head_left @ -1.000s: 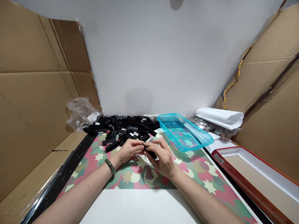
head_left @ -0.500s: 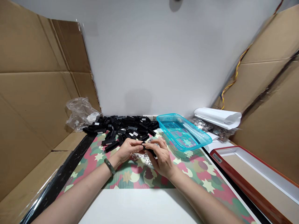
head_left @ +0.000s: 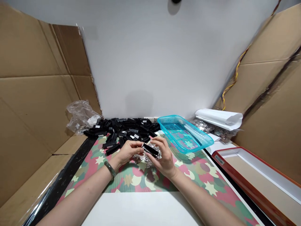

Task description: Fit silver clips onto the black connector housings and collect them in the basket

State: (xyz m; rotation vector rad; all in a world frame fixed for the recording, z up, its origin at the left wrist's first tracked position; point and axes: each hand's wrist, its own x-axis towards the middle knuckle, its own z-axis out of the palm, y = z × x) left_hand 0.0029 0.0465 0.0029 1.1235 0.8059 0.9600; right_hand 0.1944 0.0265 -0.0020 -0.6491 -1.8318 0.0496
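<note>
A glossy black oblong plastic piece (head_left: 150, 150) is held between my two hands, tilted down to the right. My left hand (head_left: 129, 153), with a dark bangle on its wrist, pinches the piece's left end between thumb and fingertips. My right hand (head_left: 164, 157) supports the other end, thumb below and fingers curved behind it. Small shiny metal parts (head_left: 147, 161) lie in a loose heap beneath and behind the hands. Beyond them a pile of similar black pieces (head_left: 127, 128) spreads along the wall, some with white labels.
A turquoise plastic basket (head_left: 185, 133) stands behind my right hand. Bagged metal parts (head_left: 204, 125) and folded white sheets (head_left: 218, 118) lie farther right, near an open red-edged box (head_left: 254, 182). A clear plastic bag (head_left: 81, 116) sits at left, beside cardboard walls (head_left: 35, 94).
The black piece has turned so its long glossy face shows. My right-hand fingers have opened away from its top and moved behind it. My left hand keeps its pinch.
</note>
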